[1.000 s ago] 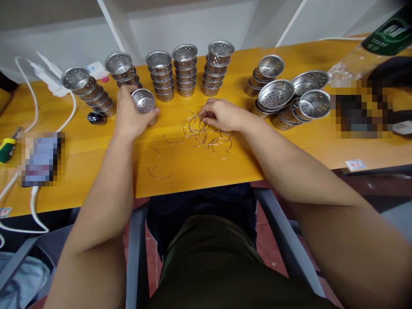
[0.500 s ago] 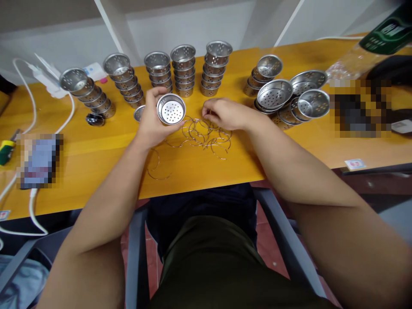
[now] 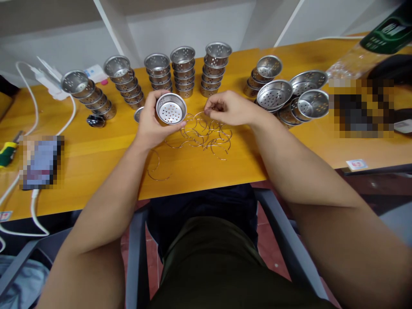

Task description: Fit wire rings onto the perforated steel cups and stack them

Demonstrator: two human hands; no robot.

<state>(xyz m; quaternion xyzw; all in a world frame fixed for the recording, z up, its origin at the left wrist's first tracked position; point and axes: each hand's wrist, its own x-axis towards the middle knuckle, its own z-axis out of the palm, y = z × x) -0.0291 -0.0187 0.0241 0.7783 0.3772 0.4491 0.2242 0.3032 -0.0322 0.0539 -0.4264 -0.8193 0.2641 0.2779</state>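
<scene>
My left hand (image 3: 154,120) is closed around a perforated metal cup (image 3: 171,109), its open mouth turned toward me. To the right, my right hand (image 3: 225,108) pinches a thin curved wire ring (image 3: 199,113) between thumb and fingers, just above the table. Below both hands lies a loose tangle of wire rings (image 3: 206,138). A separate wire piece (image 3: 158,171) lies nearer the table's front edge. Partly hidden behind my left hand is a small metal disc or cup (image 3: 138,115).
Stacks of perforated cups (image 3: 183,71) stand along the back. More cups and shallow strainers (image 3: 275,95) are piled at right, beside a plastic bottle (image 3: 370,51). At left are a phone (image 3: 43,163), white cables, a power strip (image 3: 48,83) and a yellow-green screwdriver (image 3: 8,153).
My right hand has lifted slightly and shifted right, and a wire ring now shows at its fingertips. My left hand keeps the cup in nearly the same place.
</scene>
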